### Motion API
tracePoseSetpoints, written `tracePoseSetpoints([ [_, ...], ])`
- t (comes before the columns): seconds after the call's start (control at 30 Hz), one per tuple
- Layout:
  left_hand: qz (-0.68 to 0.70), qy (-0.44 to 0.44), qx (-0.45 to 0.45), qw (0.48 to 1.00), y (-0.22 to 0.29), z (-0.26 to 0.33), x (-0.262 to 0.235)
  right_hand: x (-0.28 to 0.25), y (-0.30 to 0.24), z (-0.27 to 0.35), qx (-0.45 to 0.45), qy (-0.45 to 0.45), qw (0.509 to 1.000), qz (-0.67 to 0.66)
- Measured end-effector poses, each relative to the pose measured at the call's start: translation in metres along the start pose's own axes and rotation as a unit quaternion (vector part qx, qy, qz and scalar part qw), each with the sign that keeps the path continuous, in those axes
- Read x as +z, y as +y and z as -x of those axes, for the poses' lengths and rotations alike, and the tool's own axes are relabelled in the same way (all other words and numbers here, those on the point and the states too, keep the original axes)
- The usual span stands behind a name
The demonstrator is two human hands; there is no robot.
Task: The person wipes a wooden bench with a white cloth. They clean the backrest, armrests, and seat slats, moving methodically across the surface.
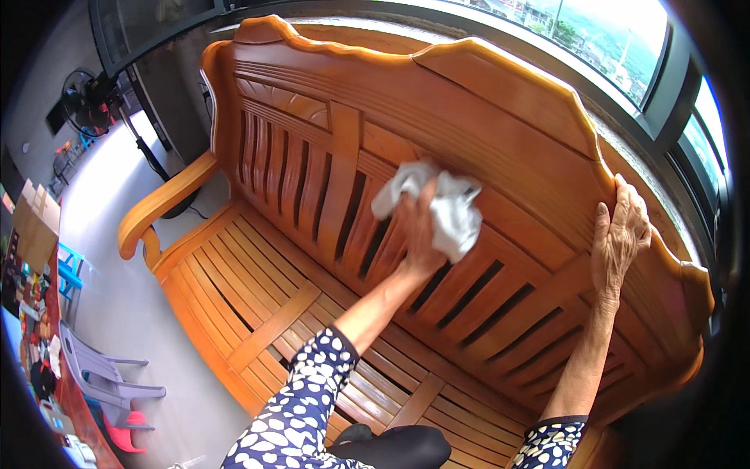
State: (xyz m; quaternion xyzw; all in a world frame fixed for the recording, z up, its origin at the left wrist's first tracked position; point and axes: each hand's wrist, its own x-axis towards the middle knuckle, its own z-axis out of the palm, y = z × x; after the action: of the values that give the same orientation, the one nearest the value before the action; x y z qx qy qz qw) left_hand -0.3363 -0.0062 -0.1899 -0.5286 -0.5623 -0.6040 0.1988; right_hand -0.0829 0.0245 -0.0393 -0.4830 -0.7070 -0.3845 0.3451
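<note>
While the wooden settee (508,211) fills most of the view, its slatted backrest (469,109) stands along the window (578,31), probably to save floor space. Off to the left, well apart from it, are a plastic chair (109,383) and a standing fan (86,102), the fan perhaps set there to send air across the room. A dark-clad leg (402,449) shows over the seat (273,328); whether it bears weight there cannot be told.

The white cloth (457,211) is near the middle of the backrest, bunched rather than folded, likely so that it yields to the uneven wood. The left hand (418,234) lies over it, fingers grasping the fabric and apparently pressing it against the surface, though blur hides the exact grip. The right hand (623,227) rests on the backrest's upper edge, thumb apart from the others, seemingly as a brace for the leaning body; how tightly its fingers close cannot be told.
</note>
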Motion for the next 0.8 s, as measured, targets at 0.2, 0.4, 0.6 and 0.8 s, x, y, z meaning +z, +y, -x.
tracePoseSetpoints([
  [0.2,0.072,0.031,0.066,0.995,0.062,-0.110,0.012,-0.005,-0.009,-0.002,0.015,-0.015,0.997,-0.078],
  [0.4,0.078,-0.002,0.041,0.996,0.045,-0.095,0.004,-0.010,-0.007,-0.003,0.010,-0.012,0.996,-0.084],
  [0.6,0.043,-0.098,-0.052,0.993,0.021,-0.044,0.002,-0.002,-0.013,-0.003,-0.002,-0.012,0.997,-0.073],
  [0.8,-0.006,-0.368,-0.133,0.920,0.013,0.033,-0.017,-0.013,-0.007,-0.005,-0.005,-0.064,0.995,-0.071],
])
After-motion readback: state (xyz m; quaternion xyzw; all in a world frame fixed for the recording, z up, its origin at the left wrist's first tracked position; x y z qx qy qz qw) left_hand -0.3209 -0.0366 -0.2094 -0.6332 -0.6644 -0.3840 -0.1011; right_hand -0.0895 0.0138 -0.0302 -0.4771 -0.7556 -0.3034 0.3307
